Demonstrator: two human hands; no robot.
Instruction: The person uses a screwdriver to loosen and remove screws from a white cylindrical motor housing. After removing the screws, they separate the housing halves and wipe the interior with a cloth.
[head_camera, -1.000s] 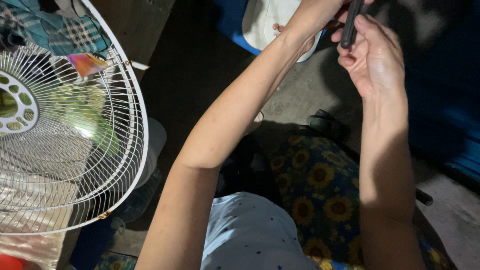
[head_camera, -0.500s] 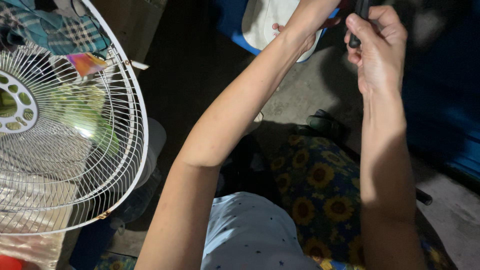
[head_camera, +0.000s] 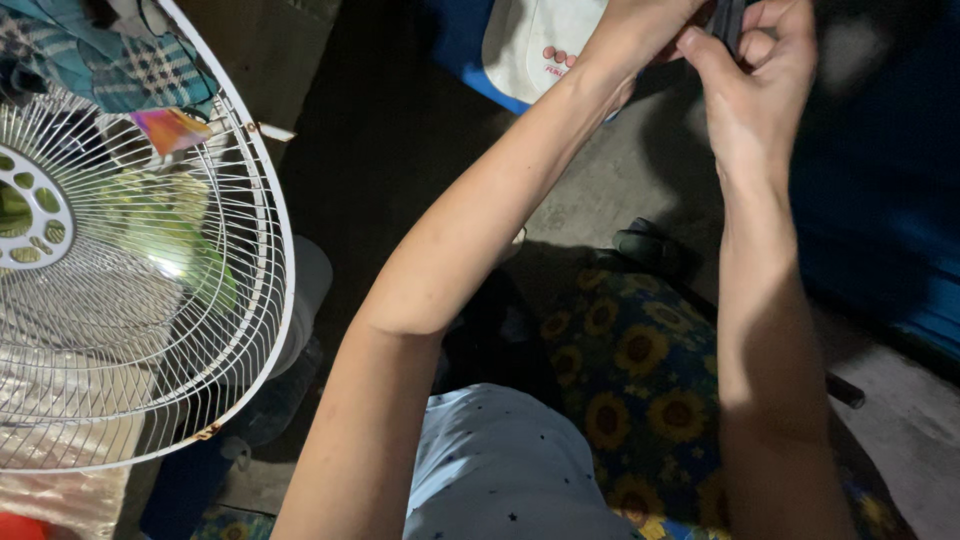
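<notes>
Fan guard (head_camera: 150, 300): white-coated metal wire, glossy, rust spots. Sunflower cloth (head_camera: 640, 380): matt fabric. Floor (head_camera: 620, 190): rough concrete.

My fan guard (head_camera: 130, 300) is white wire, with a green blade behind it. The cloth (head_camera: 640, 380) under my arms is dark blue with yellow sunflowers. My shirt (head_camera: 500, 460) is pale blue, speckled with tiny dark stars.

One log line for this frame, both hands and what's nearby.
right hand: grips slim dark object | left hand: touching it, mostly out of frame | fan guard: left, untouched
</notes>
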